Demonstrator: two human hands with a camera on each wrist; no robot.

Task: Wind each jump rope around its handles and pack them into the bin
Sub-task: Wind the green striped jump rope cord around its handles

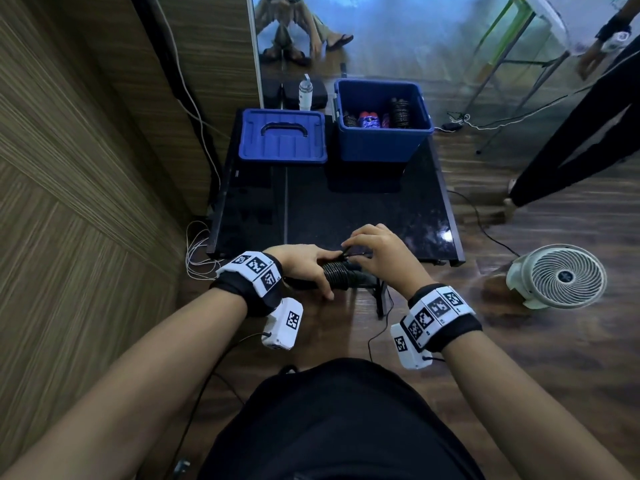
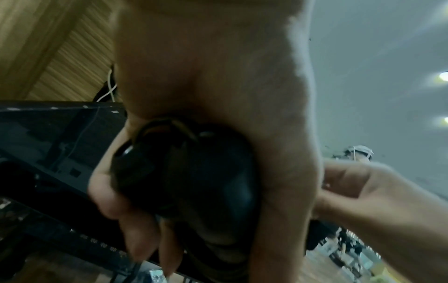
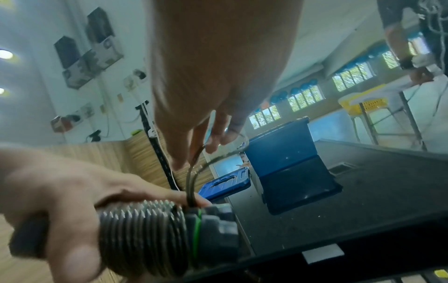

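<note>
My left hand [image 1: 313, 268] grips a black jump rope [image 1: 337, 277] whose cord is coiled in tight turns around its paired handles [image 3: 155, 232], held over the near edge of the black table [image 1: 346, 209]. The handle ends [image 2: 184, 178] fill my left palm. My right hand [image 1: 377, 252] pinches the short loose loop of cord [image 3: 194, 172] just above the coil. The open blue bin [image 1: 382, 140] stands at the table's far right with several wound ropes [image 1: 372, 119] inside.
The blue bin lid [image 1: 282, 138] lies flat at the table's far left. A white bottle [image 1: 305, 93] stands behind it. A white fan [image 1: 557, 275] sits on the floor to the right. Another person's legs [image 1: 568, 140] stand at the far right. Wood panelling runs along the left.
</note>
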